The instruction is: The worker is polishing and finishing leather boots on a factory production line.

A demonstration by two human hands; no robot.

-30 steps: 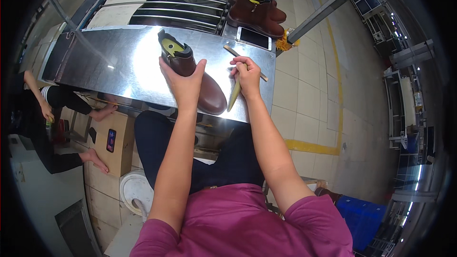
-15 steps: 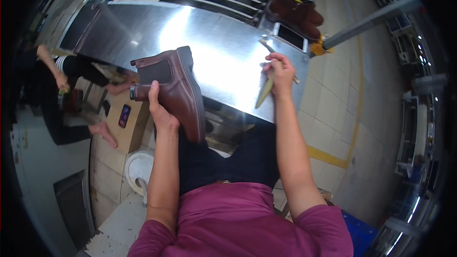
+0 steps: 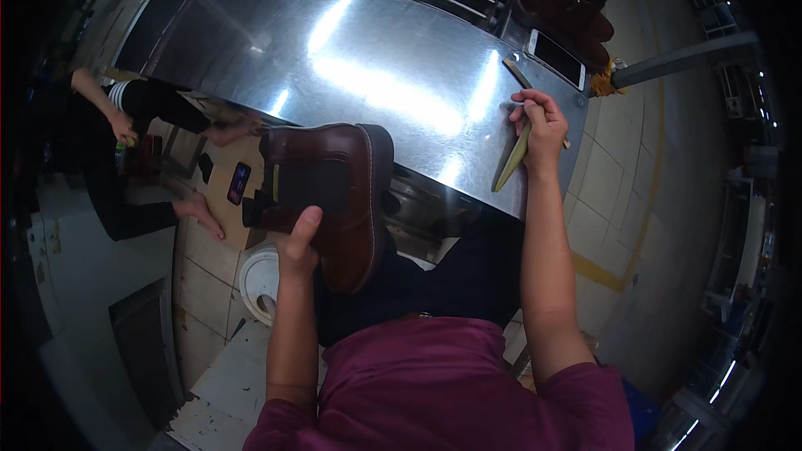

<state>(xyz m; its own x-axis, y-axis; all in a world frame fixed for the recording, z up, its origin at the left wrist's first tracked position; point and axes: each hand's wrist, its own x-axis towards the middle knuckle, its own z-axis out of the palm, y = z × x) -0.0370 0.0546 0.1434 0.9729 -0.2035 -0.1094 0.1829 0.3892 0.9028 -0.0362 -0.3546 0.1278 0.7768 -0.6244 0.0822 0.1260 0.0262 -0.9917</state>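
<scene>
The table [image 3: 351, 50], a long sheet of bright steel, lay across the top of my view and carried strong glare. The boot [image 3: 330, 192] was not on it: I held the boot off the near edge, to my left, above my lap and the tiled floor [image 3: 622, 192].

My left hand [image 3: 299, 246] was closed on the boot, thumb up against its side, so that the boot lay sideways with its sole toward the table. In my judgement this hold was sound only while the wrist stayed firm; a boot of that bulk held in one hand could swing, and I would have kept it close to the body and turned it slowly.

My right hand [image 3: 539, 129] rested at the table's near edge, fingers shut on a flat yellowish strip [image 3: 511, 163] that hung down past the edge. I judged that the strip should be kept clear of the boot's leather until the boot was steady.

The boot was dark brown leather, ankle high, with a darker panel at the side, a thick dark sole and a rounded toe. I could not tell its finish for blur.

A phone [image 3: 558, 58] lay at the table's far right corner, with more brown boots [image 3: 576, 0] beyond it.
</scene>
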